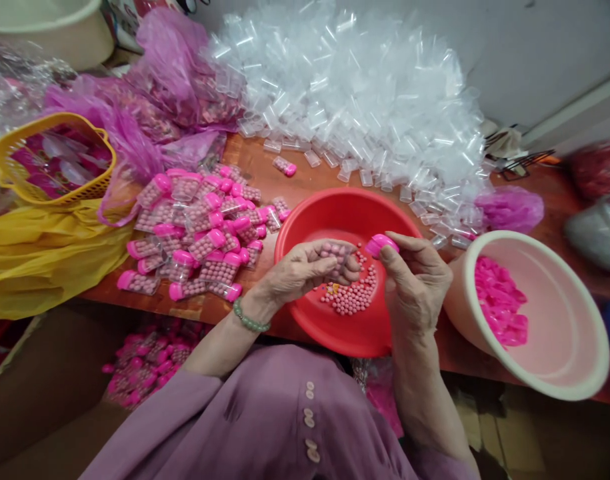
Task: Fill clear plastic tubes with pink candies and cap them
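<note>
Over a red basin (347, 337), my left hand (305, 268) is closed around a small clear container (336, 257) filled with pink beads. The container lies on its side, its mouth towards the right. Between thumb and fingers, my right hand (417, 280) pinches a bright pink cap (381, 245), a short gap away from the container. Loose pink beads (355, 299) lie on the basin's floor, with a few yellowish bits among them. Left of the basin is a heap of bead-filled, pink-capped containers (205, 227).
Clear containers (355, 87) are piled along the back. A cream tub (559, 320) with pink caps (499, 300) stands at the right. Purple bags (169, 60), a yellow basket (55, 193) and a yellow bag (55, 260) are at the left. More capped containers (149, 360) lie below the table edge.
</note>
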Available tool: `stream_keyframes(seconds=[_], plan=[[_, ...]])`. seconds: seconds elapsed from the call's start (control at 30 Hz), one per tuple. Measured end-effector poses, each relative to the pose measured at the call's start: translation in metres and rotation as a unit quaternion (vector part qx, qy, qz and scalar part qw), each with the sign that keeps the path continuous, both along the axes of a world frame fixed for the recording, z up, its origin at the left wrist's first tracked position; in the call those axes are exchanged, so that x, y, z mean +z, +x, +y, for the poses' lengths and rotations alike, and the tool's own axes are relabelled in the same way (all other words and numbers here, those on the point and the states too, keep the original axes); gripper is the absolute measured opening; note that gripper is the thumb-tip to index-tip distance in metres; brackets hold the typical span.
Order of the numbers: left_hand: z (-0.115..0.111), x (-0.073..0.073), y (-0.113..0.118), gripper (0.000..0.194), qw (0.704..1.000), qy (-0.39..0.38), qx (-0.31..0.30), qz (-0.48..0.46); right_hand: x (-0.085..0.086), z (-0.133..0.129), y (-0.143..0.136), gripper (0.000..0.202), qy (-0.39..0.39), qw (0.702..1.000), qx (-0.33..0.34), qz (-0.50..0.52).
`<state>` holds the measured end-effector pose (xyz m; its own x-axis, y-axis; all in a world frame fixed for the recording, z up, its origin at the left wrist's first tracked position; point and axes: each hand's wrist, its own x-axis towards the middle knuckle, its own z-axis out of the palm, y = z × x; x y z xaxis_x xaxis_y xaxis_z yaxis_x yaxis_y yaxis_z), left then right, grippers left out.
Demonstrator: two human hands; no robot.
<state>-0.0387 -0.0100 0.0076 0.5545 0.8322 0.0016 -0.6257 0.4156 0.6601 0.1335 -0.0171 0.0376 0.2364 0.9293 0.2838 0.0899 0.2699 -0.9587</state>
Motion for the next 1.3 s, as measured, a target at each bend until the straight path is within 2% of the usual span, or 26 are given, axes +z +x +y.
stream_keyframes(seconds=[0.2, 0.4, 0.53, 0.63, 0.7, 0.77, 0.8, 0.9, 0.97, 1.03, 1.13, 1.3], plan=[[-0.002, -0.004, 0.007, 0.032, 0.999, 0.036, 0.008, 0.033, 0.002, 0.006, -0.016, 0.021, -0.01, 0.999, 0.031, -0.006], [-0.002, -0.004, 0.005, 0.029, 0.994, 0.068, 0.015, 0.081, 0.003, 0.007, -0.019, 0.019, -0.032, 0.996, 0.061, -0.058], [-0.002, -0.007, 0.005, 0.03, 0.99, 0.096, 0.0, 0.104, 0.005, 0.006, -0.022, 0.018, -0.056, 0.995, 0.077, -0.045], [-0.001, -0.01, 0.005, 0.03, 0.988, 0.101, -0.001, 0.115, 0.003, 0.005, -0.022, 0.014, -0.029, 0.995, 0.069, -0.063], [-0.001, -0.01, 0.004, 0.032, 0.987, 0.099, 0.0, 0.127, 0.0, 0.005, -0.018, 0.009, 0.005, 0.991, 0.064, -0.116], [-0.001, -0.01, 0.003, 0.034, 0.986, 0.099, 0.003, 0.136, -0.004, 0.006, -0.011, 0.01, 0.041, 0.976, 0.083, -0.199], [-0.001, -0.01, 0.003, 0.034, 0.985, 0.097, 0.007, 0.141, -0.006, 0.006, -0.008, 0.017, 0.061, 0.962, 0.099, -0.247], [0.0, -0.008, 0.002, 0.031, 0.986, 0.076, 0.028, 0.149, -0.013, 0.007, 0.001, 0.06, 0.119, 0.905, 0.148, -0.381], [0.001, -0.009, 0.003, 0.03, 0.987, 0.065, 0.031, 0.144, -0.017, 0.007, 0.002, 0.084, 0.152, 0.866, 0.152, -0.451], [0.001, -0.01, 0.004, 0.031, 0.989, 0.058, 0.031, 0.132, -0.02, 0.008, -0.001, 0.084, 0.186, 0.832, 0.128, -0.507], [0.002, -0.014, 0.007, 0.035, 0.99, 0.054, 0.03, 0.126, -0.022, 0.01, -0.006, 0.066, 0.236, 0.797, 0.078, -0.551], [0.004, -0.013, 0.009, 0.043, 0.988, 0.066, 0.006, 0.139, -0.022, 0.015, -0.007, 0.054, 0.289, 0.782, 0.048, -0.55]])
